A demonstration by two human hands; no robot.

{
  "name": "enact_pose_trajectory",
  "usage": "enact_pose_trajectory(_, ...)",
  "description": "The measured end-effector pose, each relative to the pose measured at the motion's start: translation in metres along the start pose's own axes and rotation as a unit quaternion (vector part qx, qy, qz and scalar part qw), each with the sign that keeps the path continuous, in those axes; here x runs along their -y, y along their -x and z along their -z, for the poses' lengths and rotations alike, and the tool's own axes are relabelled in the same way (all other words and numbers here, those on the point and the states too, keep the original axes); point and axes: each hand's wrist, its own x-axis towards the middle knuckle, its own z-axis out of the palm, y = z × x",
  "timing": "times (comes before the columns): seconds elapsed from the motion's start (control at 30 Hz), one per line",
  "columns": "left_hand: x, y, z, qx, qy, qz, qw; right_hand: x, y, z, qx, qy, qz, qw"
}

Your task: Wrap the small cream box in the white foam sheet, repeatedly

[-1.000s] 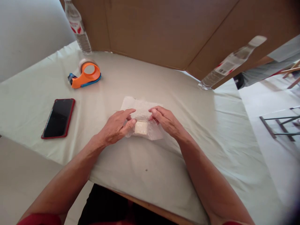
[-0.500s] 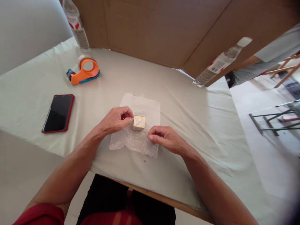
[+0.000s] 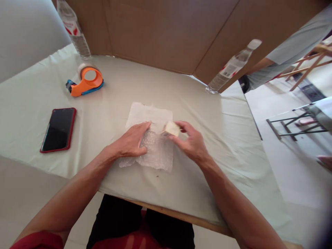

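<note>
A small cream-coloured box (image 3: 172,128), slightly blurred, is gripped between the thumb and fingers of my right hand (image 3: 190,140). It is over the right side of a sheet of bubble wrap (image 3: 157,152) spread on the cloth-covered table (image 3: 135,185). My left hand (image 3: 135,140) rests on the left part of the wrap, its thumb and fingers apart and nothing held in them. The palm hides part of the wrap's left edge.
Left of me lie a phone (image 3: 58,129) in a red case and an orange tape dispenser (image 3: 89,83). Water bottles stand at the back left (image 3: 75,33) and back right (image 3: 228,71), by a cardboard wall (image 3: 160,34). A person's arm (image 3: 260,65) shows beyond the right bottle.
My right hand has taken hold of the box and moved it right, off the middle of the wrap. The fingers of my left hand have opened and now lie on the wrap.
</note>
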Motion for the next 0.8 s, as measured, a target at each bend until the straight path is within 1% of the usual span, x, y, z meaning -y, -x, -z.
enact_pose_trajectory(0.1,-0.002,-0.001,-0.001,0.020,-0.035,0.005,0.999,-0.032,0.017,0.031,-0.103,0.059,-0.049,0.992)
enact_pose_trajectory(0.13,-0.003,-0.002,-0.002,0.024,-0.046,0.008,0.999,-0.046,0.024,0.039,-0.118,0.089,-0.063,0.987)
enact_pose_trajectory(0.17,-0.003,-0.002,-0.003,0.026,-0.056,0.011,0.998,-0.059,0.030,0.046,-0.111,0.119,-0.070,0.984)
enact_pose_trajectory(0.23,-0.002,-0.003,-0.005,0.027,-0.073,0.012,0.997,-0.079,0.042,0.055,-0.063,0.168,-0.075,0.981)
enact_pose_trajectory(0.3,-0.001,-0.004,-0.007,0.029,-0.083,0.009,0.996,-0.085,0.051,0.062,-0.063,0.205,-0.067,0.974)
enact_pose_trajectory(0.33,-0.001,-0.004,-0.008,0.031,-0.086,0.009,0.996,-0.081,0.054,0.064,-0.079,0.214,-0.060,0.972)
enact_pose_trajectory(0.4,0.000,-0.004,-0.008,0.031,-0.088,0.010,0.996,-0.064,0.057,0.063,-0.118,0.214,-0.037,0.969)
enact_pose_trajectory(0.47,0.000,-0.004,-0.009,0.025,-0.086,0.008,0.996,-0.037,0.055,0.055,-0.130,0.193,0.005,0.972)
enact_pose_trajectory(0.5,0.001,-0.005,-0.009,0.022,-0.085,0.005,0.996,-0.023,0.053,0.048,-0.120,0.176,0.038,0.976)
enact_pose_trajectory(0.53,0.002,-0.005,-0.009,0.019,-0.083,0.001,0.996,-0.009,0.050,0.038,-0.093,0.157,0.074,0.980)
enact_pose_trajectory(0.6,0.003,-0.005,-0.010,0.017,-0.079,-0.006,0.997,0.012,0.042,0.014,-0.039,0.128,0.123,0.983)
enact_pose_trajectory(0.67,0.004,-0.005,-0.011,0.016,-0.077,-0.010,0.997,0.023,0.031,-0.012,0.023,0.116,0.136,0.984)
enact_pose_trajectory(0.7,0.005,-0.006,-0.011,0.015,-0.078,-0.012,0.997,0.025,0.026,-0.025,0.051,0.120,0.129,0.983)
enact_pose_trajectory(0.8,0.005,-0.005,-0.012,0.014,-0.094,-0.010,0.995,0.022,0.014,-0.051,0.119,0.169,0.073,0.976)
